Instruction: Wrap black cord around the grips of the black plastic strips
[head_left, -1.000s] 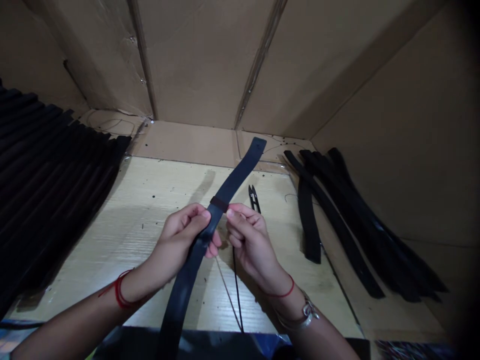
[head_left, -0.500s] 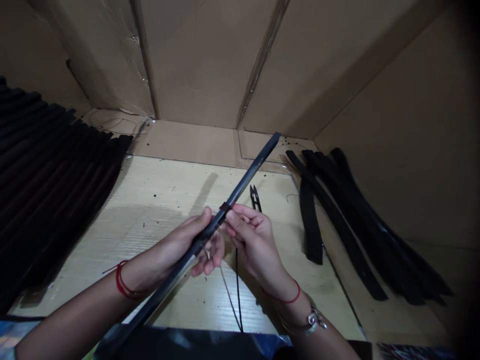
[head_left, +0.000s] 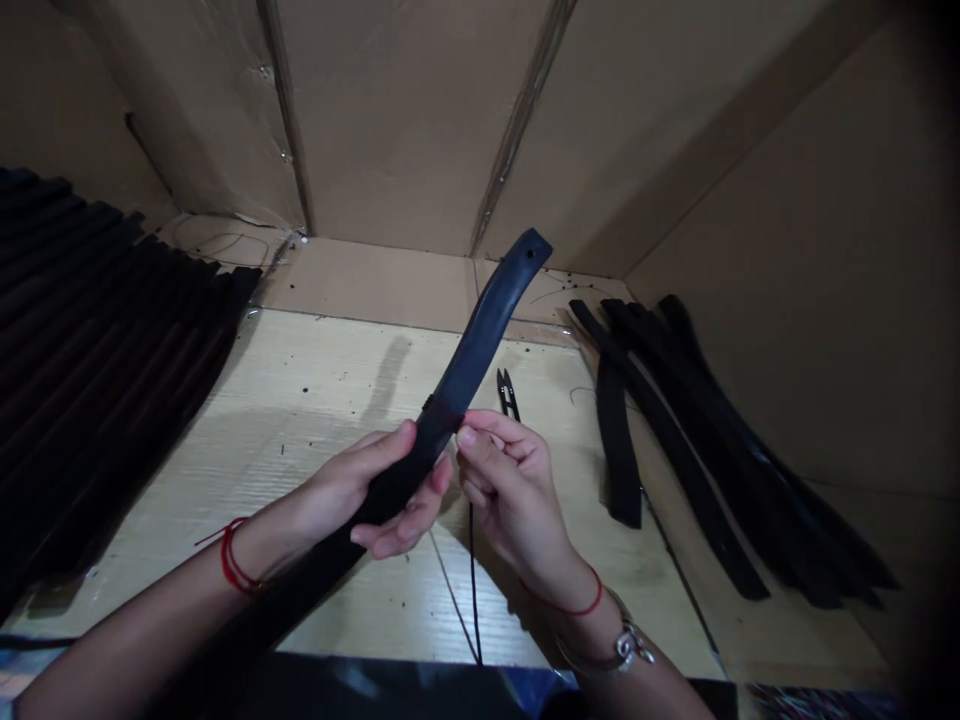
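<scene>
My left hand (head_left: 375, 490) is wrapped round a long dark strap (head_left: 480, 330) that rises up and to the right, its holed tip near the cardboard back wall. A small dark loop (head_left: 442, 408) circles the strap just above that grip. My right hand (head_left: 502, 480) pinches the strap's edge at the loop with thumb and fingertip. A thin black thread (head_left: 472, 580) hangs from under my right hand down to the table's near edge. Both wrists carry red string bracelets; the right one also has a silver bangle.
Small black thread snips (head_left: 508, 393) lie on the pale wooden table (head_left: 300, 400) just beyond my right hand. Several dark straps (head_left: 675, 430) lie at the right. A large stack of dark straps (head_left: 97, 340) fills the left. Cardboard walls (head_left: 420, 120) close in the back and right.
The strap has been turned about its length, from flat to edge-on to flat again, and its tip has risen. Both hands have stayed at the loop.
</scene>
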